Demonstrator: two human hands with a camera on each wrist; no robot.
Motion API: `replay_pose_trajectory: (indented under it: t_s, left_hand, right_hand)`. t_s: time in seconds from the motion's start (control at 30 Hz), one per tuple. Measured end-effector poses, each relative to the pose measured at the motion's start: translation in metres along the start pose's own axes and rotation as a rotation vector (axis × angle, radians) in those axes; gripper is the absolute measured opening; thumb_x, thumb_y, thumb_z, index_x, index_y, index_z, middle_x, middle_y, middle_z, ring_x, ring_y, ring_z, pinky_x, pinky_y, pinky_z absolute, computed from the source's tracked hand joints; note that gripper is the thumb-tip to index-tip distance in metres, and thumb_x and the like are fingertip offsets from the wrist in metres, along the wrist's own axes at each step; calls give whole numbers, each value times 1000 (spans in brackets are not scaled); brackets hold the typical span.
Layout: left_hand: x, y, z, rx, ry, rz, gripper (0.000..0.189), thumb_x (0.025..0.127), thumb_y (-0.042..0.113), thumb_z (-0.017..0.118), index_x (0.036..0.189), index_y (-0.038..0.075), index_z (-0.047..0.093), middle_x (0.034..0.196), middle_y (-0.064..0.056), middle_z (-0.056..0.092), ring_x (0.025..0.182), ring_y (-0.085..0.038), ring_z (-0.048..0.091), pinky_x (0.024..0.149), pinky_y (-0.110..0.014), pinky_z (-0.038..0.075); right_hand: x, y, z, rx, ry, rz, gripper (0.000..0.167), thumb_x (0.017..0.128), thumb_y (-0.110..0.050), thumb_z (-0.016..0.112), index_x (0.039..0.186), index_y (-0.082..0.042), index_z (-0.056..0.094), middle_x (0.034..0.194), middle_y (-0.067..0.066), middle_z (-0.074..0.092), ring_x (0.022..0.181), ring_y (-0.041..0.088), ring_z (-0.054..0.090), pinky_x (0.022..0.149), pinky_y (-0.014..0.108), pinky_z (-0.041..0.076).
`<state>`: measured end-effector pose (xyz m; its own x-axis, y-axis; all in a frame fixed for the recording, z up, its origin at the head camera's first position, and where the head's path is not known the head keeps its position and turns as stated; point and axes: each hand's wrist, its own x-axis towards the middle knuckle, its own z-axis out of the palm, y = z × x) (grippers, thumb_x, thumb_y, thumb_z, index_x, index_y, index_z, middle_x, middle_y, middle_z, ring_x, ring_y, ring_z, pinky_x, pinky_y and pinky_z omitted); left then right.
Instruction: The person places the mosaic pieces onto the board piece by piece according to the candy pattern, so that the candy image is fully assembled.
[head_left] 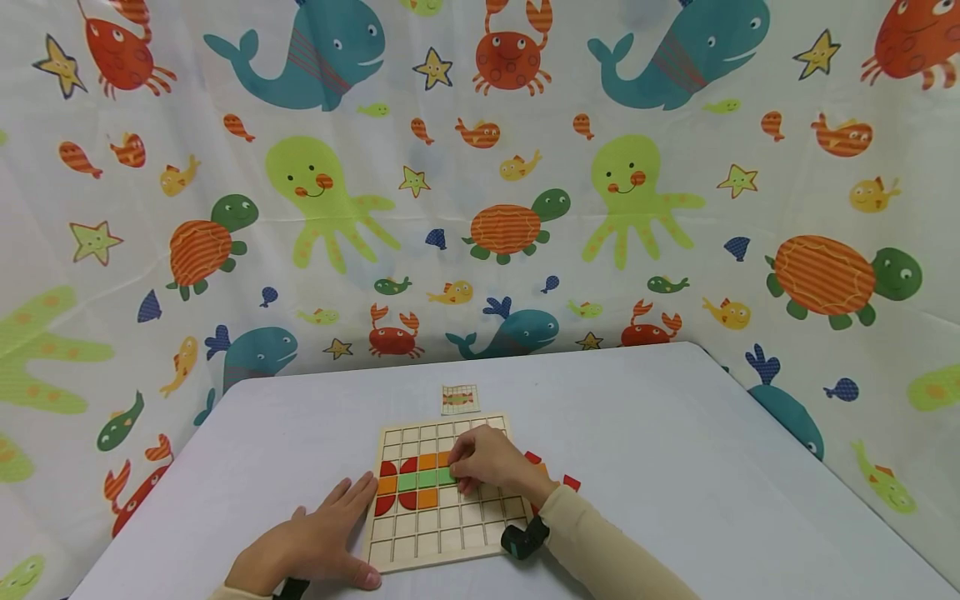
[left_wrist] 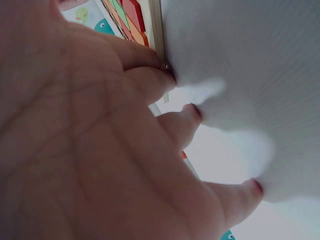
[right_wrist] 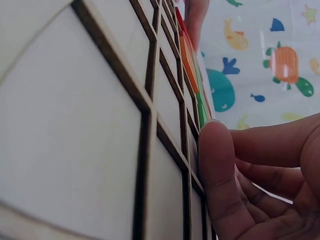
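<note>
A square wooden grid board (head_left: 420,542) lies on the table with red, orange and green tiles in several of its cells. My right hand (head_left: 491,458) is over the middle of the board, thumb and forefinger pinching a green tile (head_left: 447,476) at the right end of the green row. In the right wrist view, the thumb (right_wrist: 216,165) lies close along the grid, its tip at the green tile (right_wrist: 202,112). Beside the board's left edge, my left hand (head_left: 315,533) rests with fingers spread, some fingertips touching that edge in the left wrist view.
Behind the board lies a small pattern card (head_left: 459,399) with a coloured grid picture. Loose red tiles (head_left: 572,482) and orange ones lie right of the board, partly hidden by the right forearm. A curtain (head_left: 450,183) printed with sea animals hangs behind the white table (head_left: 637,417).
</note>
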<state>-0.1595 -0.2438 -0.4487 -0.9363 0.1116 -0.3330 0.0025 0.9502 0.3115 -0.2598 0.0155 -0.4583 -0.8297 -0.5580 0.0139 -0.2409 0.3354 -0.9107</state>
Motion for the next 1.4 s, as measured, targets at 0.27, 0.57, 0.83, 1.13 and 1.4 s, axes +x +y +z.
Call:
replay_pose_trajectory:
  t_s: [0.27,0.57,0.83,1.13,1.4]
  left_hand:
    - [1,-1,0,3,-1,6,130,62,58,98,166,7,37,173,-18,28,159,-51,14,106,-91,8]
    - [-1,1,-1,-5,-2,11,129,63,56,98,165,6,38,173,-20,28,158,-52,14,106,-92,8]
    - [-1,1,-1,-7,-11,4,129,64,56,98,166,6,37,173,-20,29,159,-51,14,106,-92,8]
    - [-1,1,-1,3,-12,1,129,64,57,98,166,7,37,173,-19,28,159,-51,13,106,-91,8]
    - [-1,0,-1,7,-11,-5,130,63,57,98,167,8,36,173,-18,28,159,-51,13,106,-91,8]
  right_hand:
    - [-1,-1,-3,-5,-22,-5,5,99,-4,75,94,-3,75,80,7,69,61,19,69,63,31,63]
    - [-4,-5,-14,-18,-50,-5,9,103,-13,72,102,-5,77,84,7,72,68,22,71,67,33,63]
    - [-6,-7,-32,-1,-67,-20,17,104,-17,70,107,-1,76,91,9,74,76,24,72,74,34,64]
    - [-8,-8,-47,0,-134,-37,19,104,-17,71,110,1,76,95,11,75,79,25,71,78,35,64]
    - [-12,-12,-60,-52,-167,-25,23,104,-18,72,116,1,76,100,11,76,85,28,75,80,34,64]
